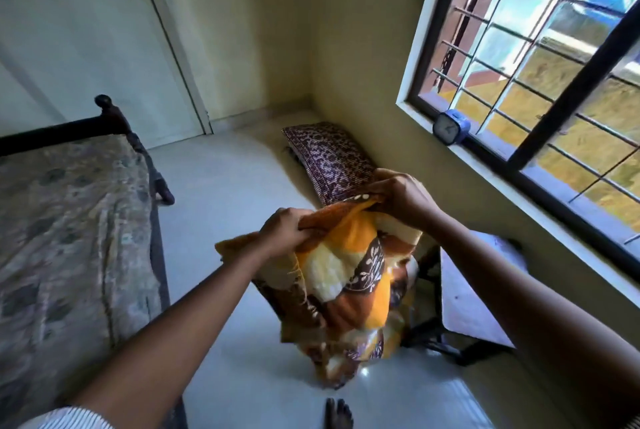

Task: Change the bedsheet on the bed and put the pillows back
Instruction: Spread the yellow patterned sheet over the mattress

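Both hands grip a bunched orange-and-brown bedsheet held up over the floor.

The left hand and right hand each clutch its top edge, fingers curled into the cloth. The hanging bundle hides the near end of a patterned pillow lying against the wall, and part of what seems to be a small table. The bed, cut off at the left, leaves a floor strip between. The sill clock is too blurred to read.
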Tool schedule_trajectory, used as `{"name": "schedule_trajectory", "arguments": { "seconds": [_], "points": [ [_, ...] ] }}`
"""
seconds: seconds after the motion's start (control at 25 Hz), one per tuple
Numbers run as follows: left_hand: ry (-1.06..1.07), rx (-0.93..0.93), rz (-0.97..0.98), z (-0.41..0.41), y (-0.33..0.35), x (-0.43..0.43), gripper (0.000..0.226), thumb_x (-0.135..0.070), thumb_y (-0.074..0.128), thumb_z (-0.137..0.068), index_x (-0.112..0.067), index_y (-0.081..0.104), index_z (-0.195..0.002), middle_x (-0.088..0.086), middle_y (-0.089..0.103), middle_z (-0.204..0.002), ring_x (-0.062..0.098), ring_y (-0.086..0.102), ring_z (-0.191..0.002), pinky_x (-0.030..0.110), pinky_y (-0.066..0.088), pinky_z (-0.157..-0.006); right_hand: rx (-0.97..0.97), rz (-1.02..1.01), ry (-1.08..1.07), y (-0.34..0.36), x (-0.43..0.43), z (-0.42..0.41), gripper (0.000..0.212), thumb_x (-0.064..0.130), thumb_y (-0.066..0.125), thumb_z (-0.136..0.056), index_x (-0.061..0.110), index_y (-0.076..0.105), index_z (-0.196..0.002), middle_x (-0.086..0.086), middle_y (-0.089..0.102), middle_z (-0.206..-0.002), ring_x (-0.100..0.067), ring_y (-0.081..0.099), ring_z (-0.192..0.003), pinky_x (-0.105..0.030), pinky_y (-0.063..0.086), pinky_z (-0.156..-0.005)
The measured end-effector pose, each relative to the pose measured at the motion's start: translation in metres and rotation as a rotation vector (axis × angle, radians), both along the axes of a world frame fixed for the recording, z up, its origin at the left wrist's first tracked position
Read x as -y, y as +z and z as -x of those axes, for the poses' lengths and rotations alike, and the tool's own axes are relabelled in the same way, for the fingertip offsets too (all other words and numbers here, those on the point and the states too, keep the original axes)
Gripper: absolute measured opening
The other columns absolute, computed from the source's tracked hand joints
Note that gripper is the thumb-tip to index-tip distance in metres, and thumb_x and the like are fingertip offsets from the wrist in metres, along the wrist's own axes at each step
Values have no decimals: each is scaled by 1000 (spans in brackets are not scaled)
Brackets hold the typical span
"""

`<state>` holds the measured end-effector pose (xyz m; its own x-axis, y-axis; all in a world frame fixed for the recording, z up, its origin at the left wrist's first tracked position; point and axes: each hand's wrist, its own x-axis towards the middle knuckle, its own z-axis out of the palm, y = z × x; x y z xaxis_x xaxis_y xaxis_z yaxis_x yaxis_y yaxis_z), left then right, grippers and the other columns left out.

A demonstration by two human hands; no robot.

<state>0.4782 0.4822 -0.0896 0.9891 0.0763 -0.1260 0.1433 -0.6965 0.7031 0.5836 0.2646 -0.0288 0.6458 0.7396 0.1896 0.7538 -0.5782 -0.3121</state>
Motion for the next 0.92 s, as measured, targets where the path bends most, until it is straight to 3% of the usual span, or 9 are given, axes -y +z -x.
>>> {"name": "schedule_trajectory", "arguments": {
  "seconds": [0.12,0.24,0.32,0.44,0.52,0.6,0.72,0.84,0.92],
  "points": [
    [-2,9,-85,-9,10,5,35,-48,66,-75,-19,70,-95,7,72,-91,22,66,-88,31,51,-74,1,-102,12,-13,7,-16,22,22,77,-69,18,76,-91,1,56,-79,-13,51,-71,-22,33,-58],
    [52,99,-277,-14,16,-2,39,-53,59,-77,-22,68,-99,8,71,-91,23,65,-86,33,52,-73,46,-127,68,-20,-6,-25,22,29,71,-69,17,75,-86,-1,69,-84,-16,60,-77,-21,45,-65],
    [60,100,-385,-14,19,-12,38,-53,59,-81,-23,67,-103,7,71,-93,25,65,-88,33,52,-74,53,-131,70,-21,-16,-30,23,34,69,-70,18,75,-87,-1,71,-84,-23,64,-77,-31,53,-67],
    [80,147,-347,-5,22,-24,60,-69,53,-69,-23,68,-104,4,72,-91,22,66,-85,32,53,-74,44,-160,93,-16,-28,-36,24,34,68,-72,21,75,-91,0,71,-88,-25,64,-81,-33,51,-69],
    [78,-3,-302,-4,27,-31,69,-74,50,-61,-18,69,-97,6,71,-86,21,64,-82,32,49,-73,72,-149,133,-14,-37,-37,22,32,69,-72,21,74,-90,1,71,-89,-25,63,-82,-29,43,-69],
    [141,-93,-231,-4,29,-28,58,-68,57,-67,-12,67,-78,11,68,-76,21,62,-74,31,43,-65,100,-158,105,-18,-48,-40,22,33,68,-73,22,74,-91,2,71,-92,-27,62,-84,-30,40,-71],
    [465,-106,-46,-23,32,-30,31,-35,68,-82,-15,54,-62,11,62,-71,21,56,-67,29,35,-60,0,-244,-2,-16,-71,-38,27,25,69,-78,22,71,-104,-3,69,-107,-29,61,-99,-38,45,-85],
    [783,-190,427,-39,33,-38,17,-20,67,-83,-9,56,-76,11,60,-77,22,58,-64,27,44,-59,-182,-336,-43,-7,-89,-12,28,19,68,-82,22,69,-109,-1,66,-112,-20,59,-102,-26,41,-84],
    [936,-183,788,-50,32,-45,11,-10,58,-88,-6,54,-79,11,60,-69,18,59,-50,24,49,-46,-342,-411,-70,-4,-97,8,22,20,67,-83,23,71,-104,1,68,-104,-14,64,-90,-21,46,-80]
  ]
}}
